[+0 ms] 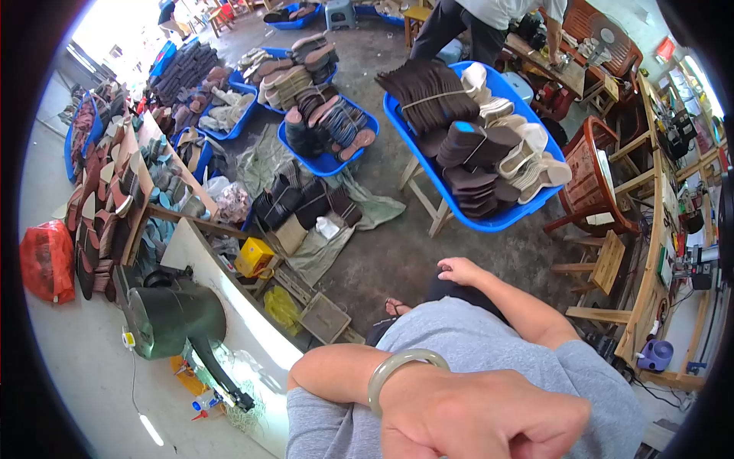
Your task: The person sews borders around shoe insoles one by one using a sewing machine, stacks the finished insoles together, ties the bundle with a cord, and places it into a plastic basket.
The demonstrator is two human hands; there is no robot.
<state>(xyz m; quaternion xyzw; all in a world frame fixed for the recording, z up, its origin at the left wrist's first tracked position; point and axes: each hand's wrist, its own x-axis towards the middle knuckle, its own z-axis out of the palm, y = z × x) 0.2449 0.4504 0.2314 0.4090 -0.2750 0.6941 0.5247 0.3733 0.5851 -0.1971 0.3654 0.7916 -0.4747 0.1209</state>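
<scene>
Close to the camera, my left hand [482,413] is raised in front of my chest with its fingers bent inward. A pale bangle [394,375] circles that wrist. The lower frame edge cuts off the fingertips, so whatever they may grip is hidden. My right hand [459,271] hangs beside my dark-clothed thigh, fingers loosely curled and a little apart, with nothing visible in it. Beyond it stands a blue tub [478,223] on wooden legs, holding dark stacked shoe soles [428,96] and pale ones [531,172]. Neither hand touches the tub.
A green sewing-machine-like device [176,317] sits on the white table [84,359] at left. Blue tubs of soles [329,168] cover the floor behind. At right are a wooden stool [608,264], a red-brown chair [592,176] and shelving. A person [489,15] works at the back.
</scene>
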